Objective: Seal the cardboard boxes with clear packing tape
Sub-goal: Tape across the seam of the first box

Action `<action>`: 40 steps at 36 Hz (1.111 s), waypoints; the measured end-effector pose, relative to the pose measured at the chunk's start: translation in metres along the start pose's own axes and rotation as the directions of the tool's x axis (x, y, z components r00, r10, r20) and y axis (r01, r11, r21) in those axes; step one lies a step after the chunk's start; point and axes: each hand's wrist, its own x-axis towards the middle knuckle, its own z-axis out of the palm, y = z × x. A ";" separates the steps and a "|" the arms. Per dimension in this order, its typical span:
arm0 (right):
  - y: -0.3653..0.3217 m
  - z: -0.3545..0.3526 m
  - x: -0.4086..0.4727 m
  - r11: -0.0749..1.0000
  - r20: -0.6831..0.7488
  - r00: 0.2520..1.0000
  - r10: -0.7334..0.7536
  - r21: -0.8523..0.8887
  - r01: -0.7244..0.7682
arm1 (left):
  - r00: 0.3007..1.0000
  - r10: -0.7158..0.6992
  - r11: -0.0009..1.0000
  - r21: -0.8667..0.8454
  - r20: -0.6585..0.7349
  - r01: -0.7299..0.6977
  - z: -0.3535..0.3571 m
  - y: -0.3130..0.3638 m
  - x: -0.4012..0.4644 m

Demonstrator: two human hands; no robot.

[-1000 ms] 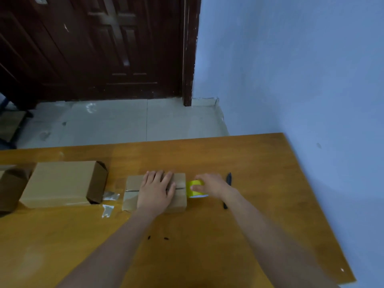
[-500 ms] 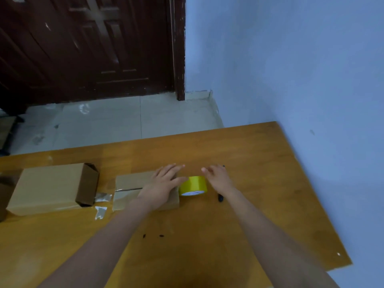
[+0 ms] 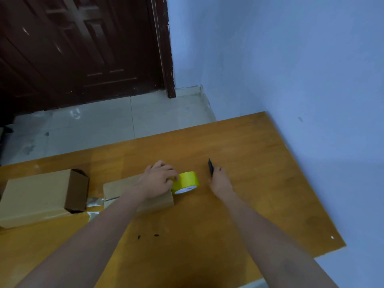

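Left hand [image 3: 159, 179] on the small box [image 3: 122, 189], fingers curled, pinching the yellow tape roll [image 3: 185, 182] at the box's right end. Right hand [image 3: 219, 181] curled around a dark knife [image 3: 210, 166], just right of the roll. Larger open-ended box [image 3: 39, 195] at left. Orange wooden table [image 3: 259, 183]; pale blue wall [image 3: 291, 69], dark door [image 3: 83, 44], tiled floor [image 3: 116, 123].

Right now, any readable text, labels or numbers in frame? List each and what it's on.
None readable.
Small box: plain cardboard, no print visible.
Large box: plain cardboard, no label showing.
Yellow tape roll: the pale core shows no legible marking.
Black cutter: too small and dark to tell.
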 end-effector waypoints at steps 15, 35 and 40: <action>-0.024 -0.051 -0.079 0.872 -0.047 0.932 -0.359 0.340 0.352 | 0.988 0.040 0.992 -0.122 0.147 -0.022 -0.009 -0.015 -0.006; -0.049 -0.026 -0.091 0.917 0.098 0.915 -0.391 0.130 0.377 | 0.979 0.086 0.996 -0.049 0.184 -0.078 -0.004 -0.021 -0.003; -0.055 -0.026 -0.092 0.930 0.110 0.926 -0.362 0.107 0.351 | 0.979 0.086 0.996 -0.042 0.183 -0.080 -0.001 -0.024 -0.003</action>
